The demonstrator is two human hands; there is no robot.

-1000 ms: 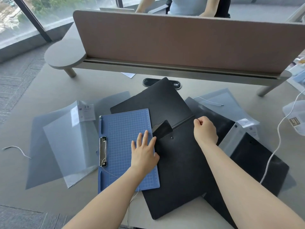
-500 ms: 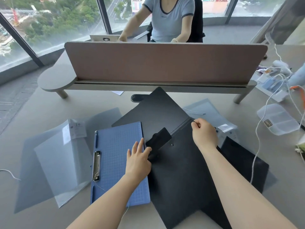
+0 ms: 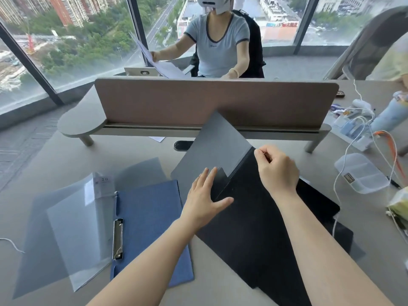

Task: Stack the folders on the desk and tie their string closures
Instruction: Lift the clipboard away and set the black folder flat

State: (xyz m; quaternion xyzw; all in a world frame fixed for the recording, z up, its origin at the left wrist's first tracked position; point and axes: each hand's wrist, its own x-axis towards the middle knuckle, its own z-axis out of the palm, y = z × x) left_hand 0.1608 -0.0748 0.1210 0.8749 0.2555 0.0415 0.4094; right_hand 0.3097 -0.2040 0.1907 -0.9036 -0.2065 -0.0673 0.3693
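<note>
A black folder [image 3: 249, 226] lies open in the middle of the desk, its flap [image 3: 218, 146] raised and tilted toward the divider. My left hand [image 3: 204, 196] rests flat with fingers apart on the folder's small tab. My right hand [image 3: 277, 167] is pinched on the thin string closure at the folder's fold. Another black folder [image 3: 329, 219] lies underneath on the right. A blue clipboard folder [image 3: 150, 226] with a metal clip lies to the left, and translucent grey folders [image 3: 66, 228] lie further left.
A brown divider [image 3: 212, 102] crosses the desk behind the folders; a person sits beyond it holding papers. A clear plastic box [image 3: 362, 173], white cables and small items sit at the right. A loose white string [image 3: 11, 244] lies at the far left edge.
The black folder's flap has swung up toward the divider. My left hand slid from the blue clipboard onto the folder's tab. The view has tilted upward.
</note>
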